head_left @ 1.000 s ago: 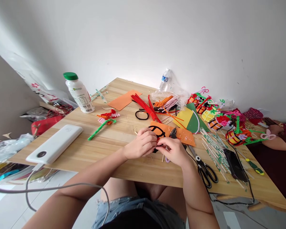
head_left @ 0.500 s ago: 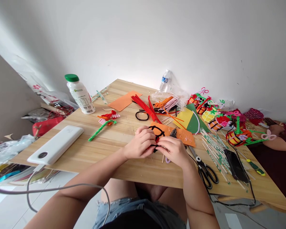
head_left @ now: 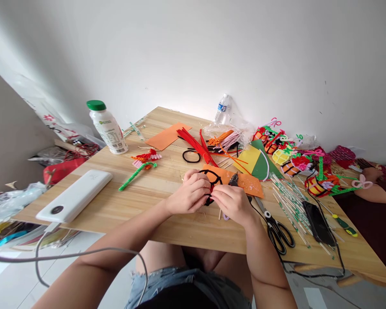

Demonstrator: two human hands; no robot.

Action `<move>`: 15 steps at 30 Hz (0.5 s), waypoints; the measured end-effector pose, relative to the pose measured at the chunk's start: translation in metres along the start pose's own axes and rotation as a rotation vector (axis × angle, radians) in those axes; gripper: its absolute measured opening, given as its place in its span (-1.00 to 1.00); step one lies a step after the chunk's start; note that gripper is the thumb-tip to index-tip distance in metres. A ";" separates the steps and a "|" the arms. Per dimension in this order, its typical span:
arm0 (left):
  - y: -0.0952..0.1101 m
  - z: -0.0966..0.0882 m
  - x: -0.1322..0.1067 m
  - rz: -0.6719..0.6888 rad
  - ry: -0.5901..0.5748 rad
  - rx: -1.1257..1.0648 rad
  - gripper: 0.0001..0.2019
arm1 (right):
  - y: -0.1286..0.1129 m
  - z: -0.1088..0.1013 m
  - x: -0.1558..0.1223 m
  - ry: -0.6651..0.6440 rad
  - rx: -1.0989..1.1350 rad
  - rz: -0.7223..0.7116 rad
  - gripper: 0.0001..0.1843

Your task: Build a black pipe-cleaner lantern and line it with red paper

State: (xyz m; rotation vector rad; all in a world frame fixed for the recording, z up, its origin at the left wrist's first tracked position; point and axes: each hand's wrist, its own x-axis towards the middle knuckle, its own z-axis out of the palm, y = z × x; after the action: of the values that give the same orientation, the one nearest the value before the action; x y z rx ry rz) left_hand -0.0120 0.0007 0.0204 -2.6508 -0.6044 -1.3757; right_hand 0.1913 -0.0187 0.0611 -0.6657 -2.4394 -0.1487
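My left hand (head_left: 191,193) and my right hand (head_left: 232,203) meet just above the wooden table (head_left: 122,206), near its front edge. Both are closed in a pinch on a small black and red pipe-cleaner piece (head_left: 211,182). Its black loop rises behind my fingers, over an orange foam sheet (head_left: 244,180). A black glue-gun tip (head_left: 234,178) lies on that sheet just beyond my right hand. Black-handled scissors (head_left: 278,231) lie right of my right wrist.
A white power bank (head_left: 74,194) with a grey cable lies front left, a green-capped bottle (head_left: 107,126) behind it. Red pipe cleaners (head_left: 196,143), foam sheets and a water bottle (head_left: 222,108) fill the middle. Finished pipe-cleaner baskets (head_left: 318,182), striped sticks and a phone (head_left: 317,222) crowd the right.
My hands have stayed in place, fingers shifting slightly on the pipe-cleaner piece. The view has barely moved.
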 end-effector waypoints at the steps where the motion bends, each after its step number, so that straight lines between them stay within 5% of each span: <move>1: 0.000 0.000 0.000 -0.004 -0.003 -0.003 -0.86 | 0.000 0.000 0.000 0.000 -0.001 -0.002 -0.83; 15: -0.001 -0.002 0.000 0.006 -0.015 -0.021 -0.86 | -0.001 -0.004 0.001 -0.046 0.011 0.012 -0.81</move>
State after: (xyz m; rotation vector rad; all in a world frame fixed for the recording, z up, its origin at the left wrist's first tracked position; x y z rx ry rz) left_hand -0.0135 0.0009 0.0211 -2.6791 -0.5859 -1.3696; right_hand 0.1920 -0.0206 0.0646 -0.6857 -2.4781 -0.1166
